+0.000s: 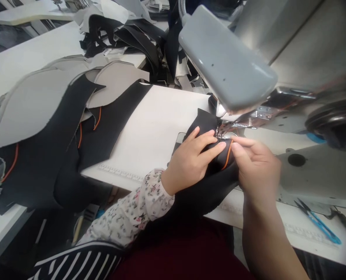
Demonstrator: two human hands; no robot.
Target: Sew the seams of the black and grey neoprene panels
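A black fabric piece [216, 190] lies partly on the sewing machine's bed and drapes over the table's front edge. My left hand [192, 157] rests on it with fingers spread, the fingertips just left of the presser foot [220, 134]. To the right of the foot, my right hand [254, 159] pinches the fabric's edge between thumb and forefinger, at the upper end of an orange cord [227, 155]. The needle area is small and partly covered by the machine head [228, 58].
Black and grey cut pieces [44, 155], some with orange cord, are piled at the left. Blue thread snips [321, 225] lie at the right on the white table [155, 116]. A ruler strip [120, 173] runs along the front edge. More dark scraps [138, 37] are heaped behind.
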